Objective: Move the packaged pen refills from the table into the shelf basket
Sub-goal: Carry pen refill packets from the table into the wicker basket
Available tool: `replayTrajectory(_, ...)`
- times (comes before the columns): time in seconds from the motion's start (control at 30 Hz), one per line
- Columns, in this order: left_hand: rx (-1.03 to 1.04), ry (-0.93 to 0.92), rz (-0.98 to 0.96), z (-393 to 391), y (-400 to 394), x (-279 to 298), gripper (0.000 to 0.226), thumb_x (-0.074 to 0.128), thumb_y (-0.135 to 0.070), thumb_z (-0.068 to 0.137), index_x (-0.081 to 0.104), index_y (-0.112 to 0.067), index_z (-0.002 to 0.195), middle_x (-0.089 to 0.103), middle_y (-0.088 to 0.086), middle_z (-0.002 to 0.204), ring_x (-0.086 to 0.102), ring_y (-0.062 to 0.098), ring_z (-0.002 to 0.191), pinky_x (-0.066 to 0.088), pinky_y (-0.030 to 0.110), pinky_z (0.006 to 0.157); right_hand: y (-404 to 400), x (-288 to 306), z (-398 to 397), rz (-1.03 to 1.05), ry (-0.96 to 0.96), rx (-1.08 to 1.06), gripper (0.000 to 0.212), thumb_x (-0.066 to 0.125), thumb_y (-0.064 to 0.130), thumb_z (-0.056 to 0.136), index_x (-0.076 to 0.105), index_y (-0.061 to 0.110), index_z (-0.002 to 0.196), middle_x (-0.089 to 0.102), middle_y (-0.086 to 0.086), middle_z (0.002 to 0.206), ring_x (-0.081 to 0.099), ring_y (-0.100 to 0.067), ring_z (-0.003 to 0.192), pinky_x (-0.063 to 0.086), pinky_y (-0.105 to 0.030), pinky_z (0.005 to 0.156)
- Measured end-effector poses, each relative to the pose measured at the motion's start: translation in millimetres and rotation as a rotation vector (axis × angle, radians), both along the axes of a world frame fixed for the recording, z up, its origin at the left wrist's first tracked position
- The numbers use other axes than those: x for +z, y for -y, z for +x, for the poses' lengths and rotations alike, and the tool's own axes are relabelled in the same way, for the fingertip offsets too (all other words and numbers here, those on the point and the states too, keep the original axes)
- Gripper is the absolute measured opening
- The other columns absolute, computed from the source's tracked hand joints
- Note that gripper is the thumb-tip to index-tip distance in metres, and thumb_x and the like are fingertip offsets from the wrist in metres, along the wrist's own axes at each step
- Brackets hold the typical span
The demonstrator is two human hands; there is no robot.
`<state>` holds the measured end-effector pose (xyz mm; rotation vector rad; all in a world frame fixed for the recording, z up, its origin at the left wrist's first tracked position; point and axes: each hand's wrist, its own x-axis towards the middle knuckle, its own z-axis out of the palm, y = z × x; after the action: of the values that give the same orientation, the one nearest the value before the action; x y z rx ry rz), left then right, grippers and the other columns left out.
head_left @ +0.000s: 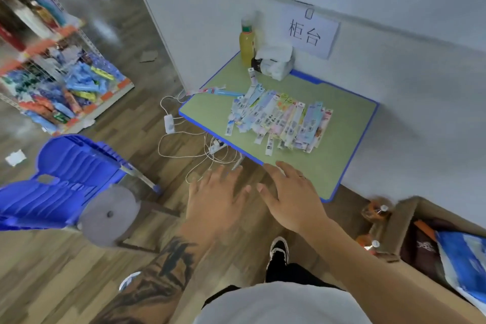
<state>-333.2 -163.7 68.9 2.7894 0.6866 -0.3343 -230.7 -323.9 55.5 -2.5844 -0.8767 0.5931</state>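
Both hands, left (215, 200) and right (292, 197), spread flat, holding nothing. Refills (278, 119) piled on tabletop (349, 144), labels unreadable. Wall sign (309, 31) reads 柜台; shelf basket (65, 87) blurred.

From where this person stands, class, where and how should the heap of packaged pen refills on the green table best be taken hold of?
Probably across the packs' middles, coming from the near table edge. The packaged pen refills lie flat, overlapping in a row, their long sides running toward the person. The left hand and right hand, both open, could close in from the row's two ends and bunch it.
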Motion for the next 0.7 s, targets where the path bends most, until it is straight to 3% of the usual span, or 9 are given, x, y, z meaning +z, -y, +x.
replayTrajectory(0.27,0.051,-0.073,0.01,86.9,-6.6,-10.6,0.065,0.024,-0.068,0.097,0.028,-0.042,0.157,0.033,-0.004,0.164,0.029,0.024,0.152,0.023,0.056,0.12,-15.3,-29.3,92.6,-0.003,-0.043,0.027,0.061,0.038,0.056,0.105,0.03,0.031,0.16,0.032,-0.006,0.166,0.035,-0.029,0.15,0.034,-0.047,0.119)
replayTrajectory(0.57,-0.07,-0.189,0.027,167.5,-25.9,-29.4,0.06,0.027,-0.065,0.103,0.021,-0.045,0.16,0.026,0.002,0.169,0.02,0.025,0.156,0.015,0.055,0.123,-31.6,-59.9,151.5,0.004,-0.146,-0.107,0.058,0.037,0.056,0.105,0.026,0.038,0.159,0.025,-0.003,0.168,0.028,-0.03,0.153,0.029,-0.047,0.122)
replayTrajectory(0.7,-0.121,-0.238,0.016,206.0,-42.5,-44.7,0.061,0.026,-0.066,0.103,0.02,-0.045,0.16,0.025,0.001,0.169,0.018,0.024,0.157,0.012,0.059,0.124,-38.9,-68.7,171.4,-0.025,-0.163,-0.176,0.06,0.039,0.054,0.105,0.028,0.032,0.16,0.031,-0.005,0.166,0.035,-0.03,0.149,0.034,-0.047,0.118)
